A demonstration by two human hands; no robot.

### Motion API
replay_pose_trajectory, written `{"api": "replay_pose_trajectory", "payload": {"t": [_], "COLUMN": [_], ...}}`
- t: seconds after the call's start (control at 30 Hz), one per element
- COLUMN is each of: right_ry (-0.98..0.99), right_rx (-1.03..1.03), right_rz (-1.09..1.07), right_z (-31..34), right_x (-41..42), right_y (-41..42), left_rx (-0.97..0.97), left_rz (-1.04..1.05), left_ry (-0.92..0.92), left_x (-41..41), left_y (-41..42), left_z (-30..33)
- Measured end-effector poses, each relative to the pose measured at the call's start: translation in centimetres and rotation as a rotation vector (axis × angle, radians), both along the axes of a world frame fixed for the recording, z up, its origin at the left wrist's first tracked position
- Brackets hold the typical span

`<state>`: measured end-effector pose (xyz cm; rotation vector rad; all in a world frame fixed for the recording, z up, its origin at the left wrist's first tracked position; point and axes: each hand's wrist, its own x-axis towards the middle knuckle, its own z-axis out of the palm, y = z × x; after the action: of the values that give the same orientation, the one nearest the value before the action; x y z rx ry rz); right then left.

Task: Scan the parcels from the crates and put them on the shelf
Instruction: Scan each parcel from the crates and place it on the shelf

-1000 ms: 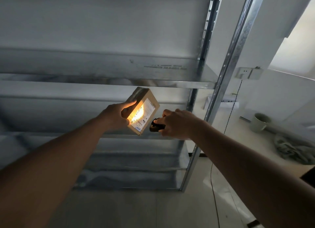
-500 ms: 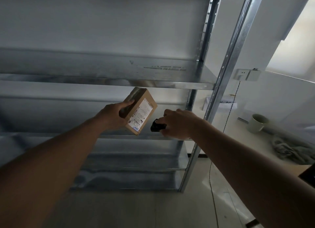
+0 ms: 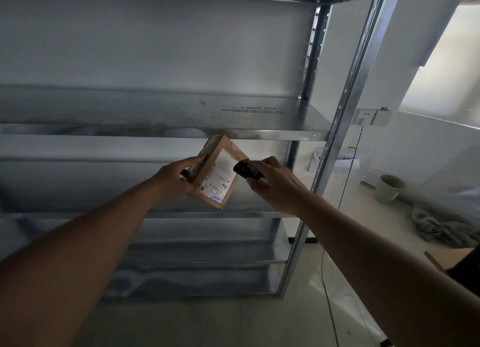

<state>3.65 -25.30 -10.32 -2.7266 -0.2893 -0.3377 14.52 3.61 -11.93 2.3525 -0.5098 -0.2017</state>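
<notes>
My left hand (image 3: 174, 179) grips a small brown cardboard parcel (image 3: 217, 172) by its left side, holding it tilted in front of the metal shelf unit (image 3: 166, 132). The parcel's white label with barcodes faces me. My right hand (image 3: 272, 183) holds a small black scanner (image 3: 246, 171) close to the label's right edge, partly over it. No scan light shows on the label. The shelf boards that I can see carry nothing.
The shelf's front right upright (image 3: 335, 139) stands just right of my right hand. Beyond it are a white wall socket (image 3: 370, 116) with a black cable (image 3: 345, 180) hanging down, a pale cup (image 3: 389, 188) and a grey cloth (image 3: 439, 224) on a white surface.
The bright scan light on the label one second ago has gone out. The parcel has turned its label more towards me, and the scanner has moved up close over the label.
</notes>
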Motion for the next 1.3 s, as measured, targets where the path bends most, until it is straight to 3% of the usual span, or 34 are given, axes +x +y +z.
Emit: {"api": "replay_pose_trajectory", "payload": {"t": [0.23, 0.33, 0.53, 0.83, 1.1, 1.3], "right_ry": [-0.123, -0.09, -0.035, 0.023, 0.024, 0.004], "right_rx": [0.448, 0.675, 0.91, 1.03, 0.833, 0.758], "right_rz": [-0.195, -0.249, -0.083, 0.305, 0.397, 0.523], "right_z": [0.1, 0.4, 0.6, 1.6, 2.5, 3.0], "right_x": [1.3, 2.1, 4.0, 3.8, 3.7, 4.0], "right_y": [4.6, 6.3, 10.7, 19.1, 26.1, 34.4], "left_rx": [-0.298, -0.413, -0.587, -0.587, -0.499, -0.625], "left_rz": [0.013, 0.055, 0.105, 0.274, 0.416, 0.477], "left_ry": [0.093, 0.138, 0.178, 0.064, -0.059, -0.079], "left_x": [-1.0, -2.4, -5.3, -10.8, -14.9, -16.4], "left_y": [3.1, 4.6, 8.0, 12.6, 19.1, 26.7], "left_z": [1.1, 1.8, 3.3, 4.1, 5.0, 4.6]}}
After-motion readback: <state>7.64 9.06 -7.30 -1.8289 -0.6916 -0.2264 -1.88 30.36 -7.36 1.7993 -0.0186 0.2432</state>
